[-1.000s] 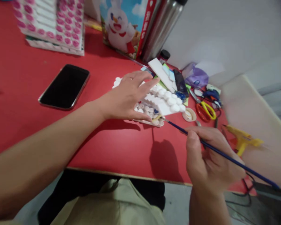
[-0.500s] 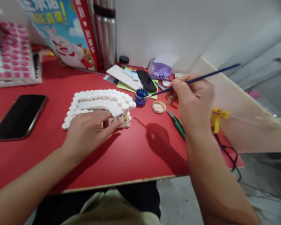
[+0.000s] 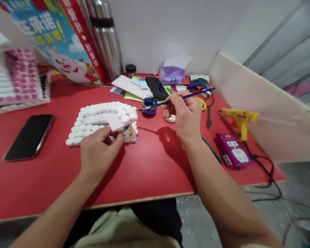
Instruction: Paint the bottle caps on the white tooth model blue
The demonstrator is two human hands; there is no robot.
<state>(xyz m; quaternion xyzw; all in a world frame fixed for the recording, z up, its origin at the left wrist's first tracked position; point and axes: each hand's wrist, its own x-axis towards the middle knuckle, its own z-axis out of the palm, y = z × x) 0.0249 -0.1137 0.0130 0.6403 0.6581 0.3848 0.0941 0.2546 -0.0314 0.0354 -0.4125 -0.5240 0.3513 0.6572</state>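
My right hand is closed around a thin dark-blue paintbrush, held nearly level. Its dark tip sits just left of an uncapped jar of blue paint, near the right end of a white model built from rows of round cap-like pieces. At the model's front right side, the fingers of my left hand are closed on its edge; their tips are partly hidden. A small blue patch shows inside the model beside those fingers. The jar's lid lies partly behind my right hand.
A black phone lies at left. Behind stand a printed box, a steel flask and a purple tissue pack. A yellow glue gun and a purple power box with cables are at right.
My right hand has moved the brush left, its tip passing from the jar to beside the model. The camera view has shifted right. My left hand stays at the model's front edge.
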